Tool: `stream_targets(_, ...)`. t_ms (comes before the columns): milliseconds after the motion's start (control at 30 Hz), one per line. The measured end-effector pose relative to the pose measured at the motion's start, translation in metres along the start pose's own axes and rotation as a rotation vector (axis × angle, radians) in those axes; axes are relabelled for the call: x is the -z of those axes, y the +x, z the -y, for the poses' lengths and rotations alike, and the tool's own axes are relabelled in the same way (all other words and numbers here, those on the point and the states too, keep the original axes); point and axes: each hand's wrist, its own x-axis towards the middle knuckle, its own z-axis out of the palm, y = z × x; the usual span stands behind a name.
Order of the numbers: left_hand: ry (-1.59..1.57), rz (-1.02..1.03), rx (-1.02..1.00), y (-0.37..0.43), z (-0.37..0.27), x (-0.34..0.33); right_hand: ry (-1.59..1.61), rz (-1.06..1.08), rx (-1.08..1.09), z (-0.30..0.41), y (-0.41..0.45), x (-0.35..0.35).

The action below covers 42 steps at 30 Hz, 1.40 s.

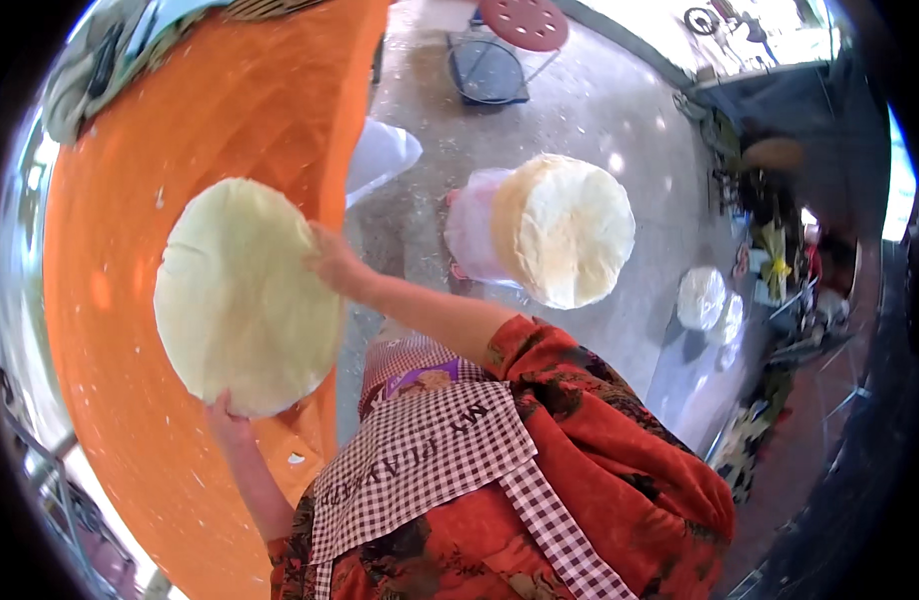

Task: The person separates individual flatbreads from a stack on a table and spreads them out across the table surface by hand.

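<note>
A large, thin, round pale sheet [246,300], which looks like flat dough or rice paper, is held over an orange-covered table [114,360]. My left hand [231,412] pinches its near edge, thumb on top. My right hand [332,259] grips its right edge; the fingertips are partly blurred. To the right of the table, a thick stack of similar round sheets [576,232] rests on a support wrapped in translucent plastic [478,225]. Whether the held sheet touches the table cannot be told.
A translucent plastic sheet or bag [381,161] hangs beside the table edge. A red round stool with holes [523,22] stands farther off. Cloths [92,82] lie at the table's far left corner. Plastic-wrapped bundles [702,298] sit on the floor at the right, near assorted clutter.
</note>
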Motion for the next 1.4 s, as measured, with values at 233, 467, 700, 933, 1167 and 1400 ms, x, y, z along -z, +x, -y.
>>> stream_targets(233, 0.199, 0.381, -0.113, -0.079, -0.015, -0.133, 0.192, -0.257, 0.065, -0.002, -0.113, 0.133)
stream_targets(467, 0.09, 0.678, 0.036, -0.178, 0.128, -0.297, -0.129, -0.571, -0.016, -0.001, -0.236, 0.355)
stream_targets(700, 0.011, 0.763, 0.299, -0.206, 0.289, -0.36, 0.13, -0.511, -0.053, -0.029, -0.265, 0.524)
stream_targets(933, 0.717, 0.666, 0.641, -0.183, 0.375, -0.365, -0.339, -0.739, -0.269, -0.152, -0.261, 0.598)
stream_targets(1167, 0.493, 0.331, 0.468, -0.142, 0.357, -0.382, -0.118, -0.76, -0.116, -0.169, -0.263, 0.596)
stream_targets(1400, 0.338, 0.646, 0.404, -0.069, 0.342, -0.441, -0.535, -0.977, -0.246, -0.156, -0.267, 0.567)
